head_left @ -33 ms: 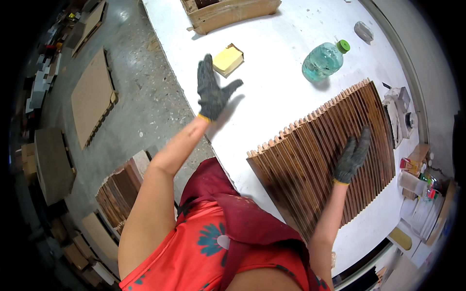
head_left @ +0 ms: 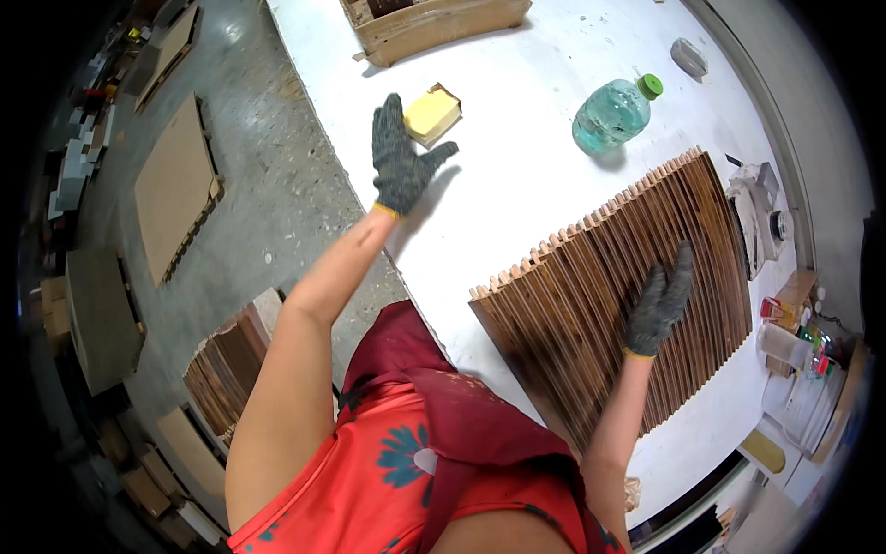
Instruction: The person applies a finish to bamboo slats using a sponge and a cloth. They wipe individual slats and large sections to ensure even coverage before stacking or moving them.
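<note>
Bright tabletop [head_left: 517,185], dim surroundings, strong fisheye bend.
Light seems to come from above and ahead: soft shadows under the left hand [head_left: 401,166] and the green-capped bottle [head_left: 612,118] fall toward the wearer. The white surface looks nearly washed out; a pale glare spot marks the grey floor [head_left: 254,175]. Straight edges curve toward a black rim, the far-left clutter [head_left: 78,166] sinks into soft-edged gloom, and the middle is reasonably sharp.

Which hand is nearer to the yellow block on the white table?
Left. The left hand is open just beside the yellow block; the right hand is farther away, over the brown wooden strips.
</note>
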Demonstrator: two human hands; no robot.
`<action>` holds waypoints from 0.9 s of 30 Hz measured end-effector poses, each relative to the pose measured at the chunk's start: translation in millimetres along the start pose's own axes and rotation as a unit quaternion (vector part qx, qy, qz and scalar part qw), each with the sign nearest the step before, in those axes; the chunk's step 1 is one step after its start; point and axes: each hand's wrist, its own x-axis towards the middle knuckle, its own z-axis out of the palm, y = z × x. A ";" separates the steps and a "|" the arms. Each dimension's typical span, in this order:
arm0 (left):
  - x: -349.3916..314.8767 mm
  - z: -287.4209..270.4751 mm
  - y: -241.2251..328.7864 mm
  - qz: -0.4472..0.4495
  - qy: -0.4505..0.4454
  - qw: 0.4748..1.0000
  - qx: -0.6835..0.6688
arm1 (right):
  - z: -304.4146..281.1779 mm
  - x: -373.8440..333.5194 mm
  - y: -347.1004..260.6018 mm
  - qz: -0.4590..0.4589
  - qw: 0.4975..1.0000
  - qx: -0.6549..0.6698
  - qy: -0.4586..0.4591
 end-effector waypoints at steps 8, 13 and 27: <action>21.4 -41.6 34.7 -0.213 -0.115 0.842 -0.483 | -11.0 -76.2 -95.5 0.122 0.984 0.120 -0.057; -34.2 -83.2 81.2 -0.109 -0.231 0.791 -0.556 | -21.5 -75.2 -138.1 -0.096 0.994 0.026 -0.045; -141.5 -124.7 166.9 0.002 -0.440 0.779 -0.446 | -57.2 -98.0 -126.5 -0.219 0.944 -0.134 -0.208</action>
